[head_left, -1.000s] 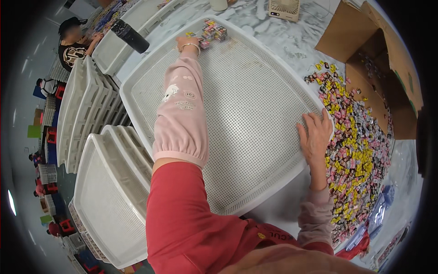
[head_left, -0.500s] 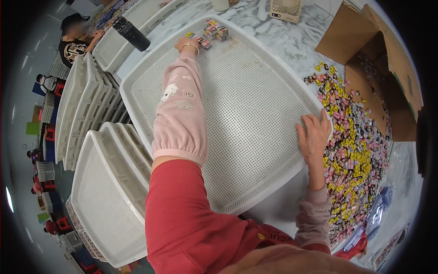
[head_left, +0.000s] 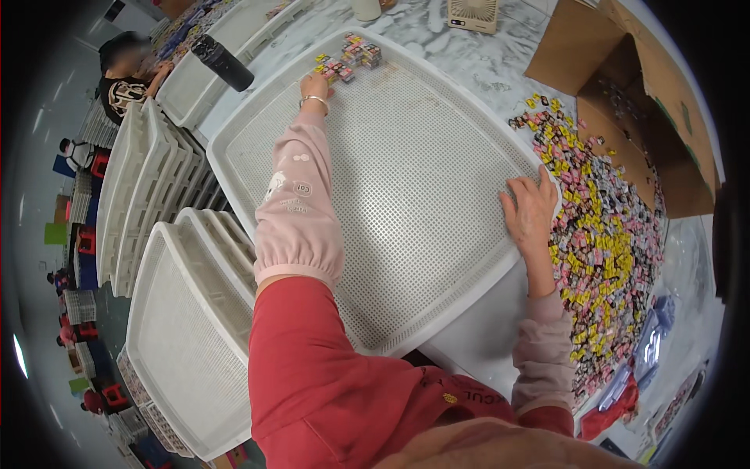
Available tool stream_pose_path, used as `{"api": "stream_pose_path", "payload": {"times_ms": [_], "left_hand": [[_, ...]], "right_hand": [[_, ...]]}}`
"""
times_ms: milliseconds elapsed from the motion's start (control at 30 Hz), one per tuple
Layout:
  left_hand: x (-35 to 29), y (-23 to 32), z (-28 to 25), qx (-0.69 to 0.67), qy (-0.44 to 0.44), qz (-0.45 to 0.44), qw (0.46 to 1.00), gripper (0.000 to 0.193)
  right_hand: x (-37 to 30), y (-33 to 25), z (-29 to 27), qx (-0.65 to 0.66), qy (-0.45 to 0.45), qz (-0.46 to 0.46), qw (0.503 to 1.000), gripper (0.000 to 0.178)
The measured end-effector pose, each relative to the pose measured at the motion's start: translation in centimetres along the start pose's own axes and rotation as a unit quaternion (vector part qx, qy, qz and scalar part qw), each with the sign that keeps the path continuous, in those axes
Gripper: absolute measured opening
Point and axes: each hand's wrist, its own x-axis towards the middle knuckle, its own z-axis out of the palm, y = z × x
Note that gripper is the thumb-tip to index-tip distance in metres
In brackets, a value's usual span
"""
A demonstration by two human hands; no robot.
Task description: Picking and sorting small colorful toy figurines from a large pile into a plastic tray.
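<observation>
A large white perforated tray (head_left: 422, 187) lies on the marble table in front of me. My left hand (head_left: 315, 86) reaches to the tray's far corner and touches a small cluster of colourful wrapped pieces (head_left: 351, 59) there; I cannot tell whether it grips one. My right hand (head_left: 531, 207) rests flat with spread fingers on the tray's right rim, right beside a big heap of pink, yellow and black wrapped pieces (head_left: 601, 234) on the table.
Stacks of empty white trays (head_left: 187, 336) stand at my left. An open cardboard box (head_left: 648, 102) sits at the far right, a black bottle (head_left: 223, 62) and a small white fan (head_left: 473, 14) at the back. Another person (head_left: 129, 74) works at the far left.
My left hand has stayed at the far corner, shifting slightly among the small pieces. My right hand keeps its place on the tray's right rim.
</observation>
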Motion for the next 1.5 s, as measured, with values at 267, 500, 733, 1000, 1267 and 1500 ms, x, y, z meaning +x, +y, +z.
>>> {"api": "stream_pose_path", "payload": {"times_ms": [267,500,733,1000,1267,1500], "left_hand": [[-4.6,-0.4,0.6,0.264,0.026,0.153,0.952,0.038],[-30.1,1.1,9.4,0.228,-0.512,0.217,0.800,0.066],[-41.2,-2.4,2.2,0.233,-0.652,0.345,0.634,0.086],[-44.2,-1.9,1.3,0.270,-0.615,0.273,0.689,0.084],[-43.9,-3.2,0.9,0.276,-0.604,0.299,0.685,0.083],[-44.6,-2.8,1.1,0.328,-0.465,0.501,0.652,0.064]], "right_hand": [[-0.5,-0.6,0.4,0.008,0.026,0.005,1.000,0.019],[-2.2,3.1,1.4,0.243,0.162,0.101,0.951,0.020],[-17.3,-2.1,-6.1,0.470,0.054,0.166,0.865,0.020],[-34.7,12.9,-14.9,0.112,0.305,0.345,0.880,0.016],[-44.9,23.0,-18.6,-0.313,0.080,0.451,0.832,0.014],[-45.6,24.1,-19.4,-0.289,0.078,0.412,0.861,0.012]]}}
